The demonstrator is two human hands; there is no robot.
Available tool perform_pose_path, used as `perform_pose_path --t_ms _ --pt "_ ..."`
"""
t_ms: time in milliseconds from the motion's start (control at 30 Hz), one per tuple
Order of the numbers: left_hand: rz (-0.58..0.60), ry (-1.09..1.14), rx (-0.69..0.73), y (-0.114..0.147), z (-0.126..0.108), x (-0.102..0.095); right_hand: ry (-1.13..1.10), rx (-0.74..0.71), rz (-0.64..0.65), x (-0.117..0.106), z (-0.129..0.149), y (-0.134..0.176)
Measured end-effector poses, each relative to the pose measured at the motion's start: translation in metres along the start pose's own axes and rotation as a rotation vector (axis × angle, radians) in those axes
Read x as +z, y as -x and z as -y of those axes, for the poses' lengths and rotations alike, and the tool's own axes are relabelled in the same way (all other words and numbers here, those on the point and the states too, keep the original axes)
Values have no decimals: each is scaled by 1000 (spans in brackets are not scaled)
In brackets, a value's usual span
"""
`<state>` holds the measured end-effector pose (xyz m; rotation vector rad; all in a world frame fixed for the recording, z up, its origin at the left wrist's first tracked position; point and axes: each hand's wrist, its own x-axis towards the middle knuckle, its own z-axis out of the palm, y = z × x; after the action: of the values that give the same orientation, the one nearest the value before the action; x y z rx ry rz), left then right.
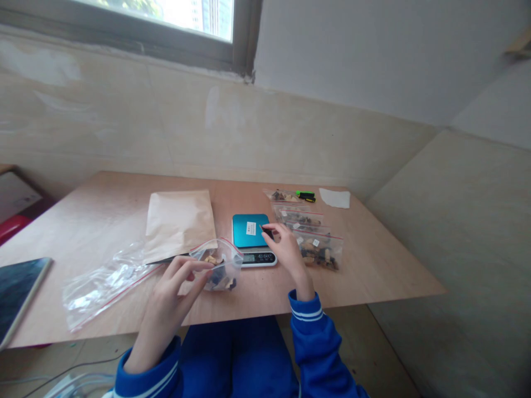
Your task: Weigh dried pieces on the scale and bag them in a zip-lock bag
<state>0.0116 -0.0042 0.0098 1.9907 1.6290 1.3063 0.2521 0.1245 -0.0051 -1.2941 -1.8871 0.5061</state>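
Observation:
My left hand (176,287) is closed on the rim of a small clear zip bag (234,265), whose mouth gapes upward. Dark and pale dried pieces (219,282) lie inside that bag. Between the thumb and fingers of my right hand (286,249) is a thin dark piece (267,232), held over the right side of a kitchen scale (240,224). The scale has a blue-green platform with a white label, and its display (251,258) is too small to read.
Filled zip bags (321,254) lie right of the scale, with a green-and-black tool (306,195) and white paper (335,198) behind. A brown paper envelope (178,221), empty plastic bags (108,282) and a tablet (22,293) are at left. A dark pointed object (166,258) lies by my left hand.

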Motion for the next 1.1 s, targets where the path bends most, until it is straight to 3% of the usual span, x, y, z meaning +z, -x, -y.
perform_pose_path --t_ms 100,267,333,500,600,800,967,1100 --pt "7 22 -1 -1 -2 4 -187 -62 -12 -3 38 0" --pt "1 61 19 -1 -6 12 -323 -197 162 2 78 11" --pt "2 74 30 -1 -6 13 -356 -148 157 5 75 22" --pt "-50 39 75 -3 -5 16 -527 138 209 20 52 55" --pt "-96 42 124 -5 -10 20 -672 187 238 32 48 63" --pt "-119 126 90 -7 -18 27 -750 240 32 37 58 57" --pt "-340 246 -188 -10 -7 34 -765 232 -186 30 55 56" --pt "-153 507 -414 -11 1 38 -693 222 -289 31 50 58"
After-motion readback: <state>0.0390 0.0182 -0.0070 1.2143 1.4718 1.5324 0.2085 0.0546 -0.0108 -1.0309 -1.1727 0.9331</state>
